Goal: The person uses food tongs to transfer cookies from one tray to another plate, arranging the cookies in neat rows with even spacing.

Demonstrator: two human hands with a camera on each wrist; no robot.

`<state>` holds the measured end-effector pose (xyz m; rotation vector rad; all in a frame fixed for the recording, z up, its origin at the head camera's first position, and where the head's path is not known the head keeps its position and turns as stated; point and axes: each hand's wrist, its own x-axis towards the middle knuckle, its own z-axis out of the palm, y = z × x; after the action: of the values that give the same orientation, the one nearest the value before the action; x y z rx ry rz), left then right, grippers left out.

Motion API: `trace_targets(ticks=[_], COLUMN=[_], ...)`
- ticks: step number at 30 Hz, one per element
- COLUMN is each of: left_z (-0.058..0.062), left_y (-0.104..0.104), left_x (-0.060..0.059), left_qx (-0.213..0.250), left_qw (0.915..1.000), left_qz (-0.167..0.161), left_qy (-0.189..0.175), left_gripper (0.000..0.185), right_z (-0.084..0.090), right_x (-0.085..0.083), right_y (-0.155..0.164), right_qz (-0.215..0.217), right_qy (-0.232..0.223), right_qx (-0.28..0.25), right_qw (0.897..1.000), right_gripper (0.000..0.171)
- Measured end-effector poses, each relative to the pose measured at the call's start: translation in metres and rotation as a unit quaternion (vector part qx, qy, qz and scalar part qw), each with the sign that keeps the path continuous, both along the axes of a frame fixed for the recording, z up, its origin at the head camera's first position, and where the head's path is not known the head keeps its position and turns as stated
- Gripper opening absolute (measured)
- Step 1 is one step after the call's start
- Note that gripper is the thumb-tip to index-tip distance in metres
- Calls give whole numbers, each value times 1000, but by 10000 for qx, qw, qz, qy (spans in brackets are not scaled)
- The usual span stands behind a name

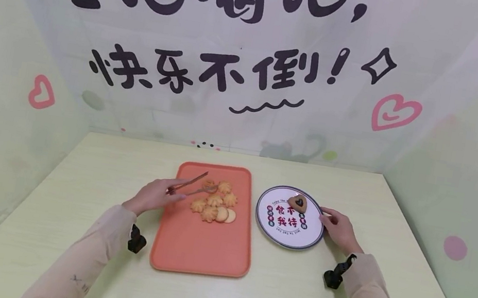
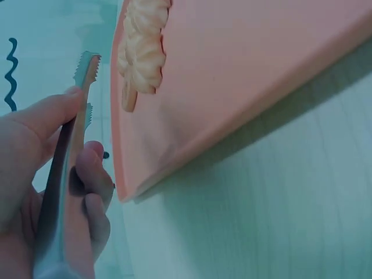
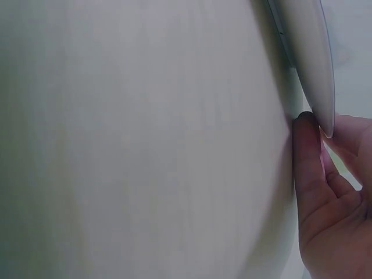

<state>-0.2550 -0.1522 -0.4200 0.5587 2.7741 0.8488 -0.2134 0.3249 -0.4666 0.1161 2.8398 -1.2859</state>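
Orange tray (image 1: 202, 247) at the centre of the counter (image 1: 67, 226), carrying a cluster of cookies (image 1: 214, 202) at its far end; left hand (image 1: 152, 195), at the tray's left edge, fingers (image 2: 43, 116) pinching metal tongs (image 1: 189, 187) whose tips reach the cookies; right of the tray, a printed plate (image 1: 287, 229) bearing a heart-shaped cookie (image 1: 298, 202); right hand (image 1: 341, 230) with fingers (image 3: 308, 151) touching the plate's right rim.

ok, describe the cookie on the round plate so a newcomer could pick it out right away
Start at the orange tray in the middle of the table; right beside it sits a round white plate with a dark rim and red characters. The cookie lies alone at the plate's far edge. Unlike the pale swirled and round cookies on the tray, it is heart-shaped, brown, with a dark centre.
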Motion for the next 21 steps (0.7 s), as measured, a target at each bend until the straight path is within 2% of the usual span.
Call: trace_targets(ticks=[7, 21], left_z=[-4, -3], left_y=[-4, -2], left_x=[-10, -17], left_qx=[-171, -63], left_qw=[9990, 9960], left_qz=[114, -135], left_qy=[-395, -885], left_gripper=[54, 49], right_z=[0, 0], right_x=[1, 1], right_y=[0, -2], right_qz=[-54, -47], right_qy=[-34, 4], right_qx=[-12, -130], right_qw=[10000, 9999], right_gripper=[42, 40])
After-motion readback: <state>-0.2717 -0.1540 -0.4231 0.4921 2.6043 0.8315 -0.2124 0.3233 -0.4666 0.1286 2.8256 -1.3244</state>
